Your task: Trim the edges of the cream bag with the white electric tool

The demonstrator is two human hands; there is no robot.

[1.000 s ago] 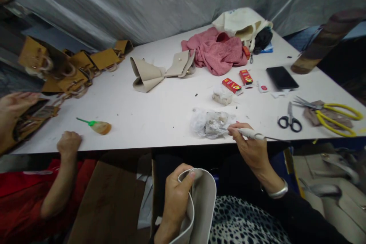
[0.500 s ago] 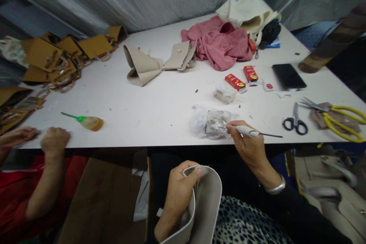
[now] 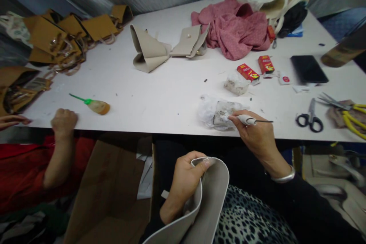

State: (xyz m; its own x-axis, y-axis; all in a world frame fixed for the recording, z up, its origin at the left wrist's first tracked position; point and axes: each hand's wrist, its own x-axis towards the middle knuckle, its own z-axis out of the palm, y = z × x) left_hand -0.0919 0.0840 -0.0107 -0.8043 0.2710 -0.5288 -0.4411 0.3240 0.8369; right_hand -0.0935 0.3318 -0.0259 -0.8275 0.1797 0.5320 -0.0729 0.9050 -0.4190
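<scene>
Tool [image 3: 247,119] in right hand [image 3: 259,139] at table [image 3: 160,122] edge

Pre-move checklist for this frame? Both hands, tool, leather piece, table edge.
1. Left hand grip on beige leather piece: ok, thumb pinches its top edge.
2. Right hand grip on white-handled tool: ok.
3. Tool end touching plastic bag: cannot tell, blurred.
4. Bag resting on table, near front edge: ok.
5. Co-worker's hand apart from both hands: ok.
6. Black scissors apart from right hand: ok.
</scene>
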